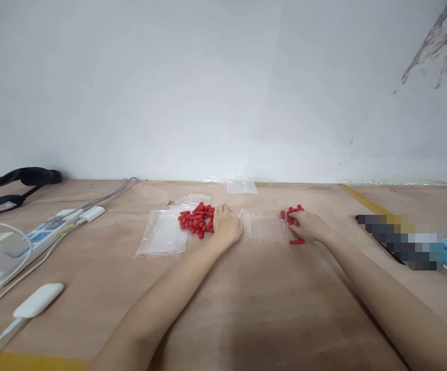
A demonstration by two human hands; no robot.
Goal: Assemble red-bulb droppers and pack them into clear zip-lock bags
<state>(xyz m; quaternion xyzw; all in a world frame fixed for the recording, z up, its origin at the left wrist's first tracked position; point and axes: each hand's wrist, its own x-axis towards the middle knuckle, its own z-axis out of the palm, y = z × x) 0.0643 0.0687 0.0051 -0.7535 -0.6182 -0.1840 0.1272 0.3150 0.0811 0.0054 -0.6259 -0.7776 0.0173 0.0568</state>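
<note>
Both hands — left hand (226,225), right hand (307,225) — bracket the clear tubes (265,228), apparently light and brittle; grip state cannot be told — hold at the ends.

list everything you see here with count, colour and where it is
red caps: one pile, red, under left hand
more red caps: small cluster, red, at right hand
clear tubes: one row, clear, between the hands
plastic bags: small stack, clear, left of pile
power strip: one, white, far left
black strap: one, far left by wall
white adapter: one, near left
left hand: on pile's edge
right hand: on cluster
</note>
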